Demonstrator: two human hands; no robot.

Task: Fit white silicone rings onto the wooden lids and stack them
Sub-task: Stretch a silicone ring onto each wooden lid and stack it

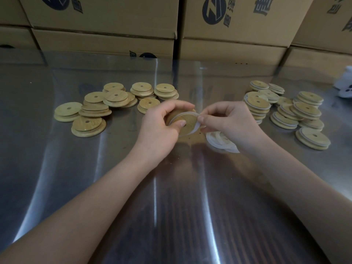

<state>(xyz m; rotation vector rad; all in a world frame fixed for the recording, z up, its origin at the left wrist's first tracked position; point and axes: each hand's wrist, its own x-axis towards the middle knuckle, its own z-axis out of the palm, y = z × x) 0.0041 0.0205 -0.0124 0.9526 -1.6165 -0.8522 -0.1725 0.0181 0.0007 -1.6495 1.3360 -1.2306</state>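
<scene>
While the ring is half on: from my remote seat I see the person hold one wooden lid (pixel 187 122) up above the table, between the two piles, with a white silicone ring (pixel 176 115) looped over part of its rim.
Left hand (pixel 162 123): fingers curled round the lid's edge, thumb pressed on its face beside the centre hole.
Right hand (pixel 228 121): thumb and forefinger pinching the ring at the lid's right edge.
Risk, ring: I judge the stretched band could snap back off the rim if the pinch slips, or seat twisted if it rolls.
Risk, lid: a hard pull might tip the lid out of the left hand's hold and drop it onto the loose rings (pixel 219 142) lying just under the right hand.
Risk, stacks: the ringed lids (pixel 285 109) at right sit in uneven, leaning stacks, and I think a careless placing could topple one.
Bare lids (pixel 95 107): a loose heap at left, well apart from the finished ones.
Surface: a dark table (pixel 171 197) under a clear, glossy sheet that throws long streaks of light. It looks slick, so a dropped lid may slide.
Room: printed cardboard boxes (pixel 104 20) stacked like a wall along the table's far edge. A white object (pixel 345 84) shows at the far right, too cut off to name.
</scene>
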